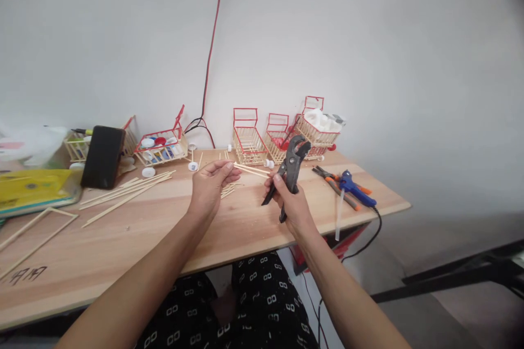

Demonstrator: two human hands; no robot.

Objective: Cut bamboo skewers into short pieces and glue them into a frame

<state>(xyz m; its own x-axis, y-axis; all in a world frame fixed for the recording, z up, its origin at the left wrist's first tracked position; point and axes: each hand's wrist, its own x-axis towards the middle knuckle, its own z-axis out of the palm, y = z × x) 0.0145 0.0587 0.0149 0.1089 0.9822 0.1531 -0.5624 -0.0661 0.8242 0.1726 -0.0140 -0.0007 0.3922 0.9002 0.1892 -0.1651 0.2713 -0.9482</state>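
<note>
My left hand (212, 182) pinches the left ends of two thin wooden sticks (251, 169), held just above the table. Their right ends reach to the fingers of my right hand (293, 204). That hand is closed round a black hand cutter (292, 168), whose head points up and away from me. Whether the right fingers also grip the stick ends is hard to see. Beneath, on the tabletop, lie several short cut sticks (230, 189). Further left there is a bunch of longer sticks (126, 191).
Several small stick-built carts with red edges stand along the wall, one (249, 142) straight ahead. A blue glue gun (355, 188) and orange-handled pliers (338, 188) lie right. A dark phone (103, 157) leans at left, near a yellow packet (35, 191) and a stick frame (49, 218).
</note>
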